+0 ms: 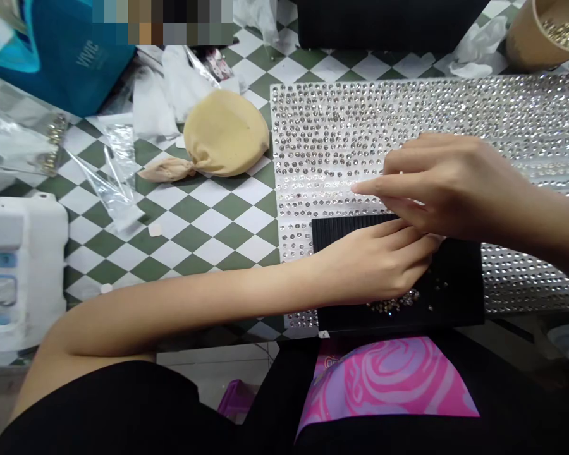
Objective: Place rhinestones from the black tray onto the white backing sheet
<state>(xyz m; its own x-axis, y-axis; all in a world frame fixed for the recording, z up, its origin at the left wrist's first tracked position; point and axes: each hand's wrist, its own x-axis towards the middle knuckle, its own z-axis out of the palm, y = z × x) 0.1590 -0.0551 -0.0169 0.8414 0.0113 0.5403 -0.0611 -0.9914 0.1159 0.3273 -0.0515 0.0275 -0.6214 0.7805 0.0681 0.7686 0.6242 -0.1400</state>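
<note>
My left hand (393,259) rests over a black tray (459,291) with a ribbed strip along its far edge. Its fingers are bent and pressed together, their tips partly hidden behind my right hand; what they hold, if anything, cannot be made out. A small pile of loose rhinestones (392,303) lies on the tray beneath this hand. My right hand (446,183) is just beyond, index finger stretched out with its tip at a white sheet covered in rows of rhinestones (322,126). Its other fingers are curled, and I see nothing held.
A tied, flattened beige pouch (227,133) lies left of the sheet on the checkered tablecloth (213,218). Farther left are clear plastic bags (118,183), a blue bag (71,57) and a white device (28,253). A tub of stones (526,38) stands far right.
</note>
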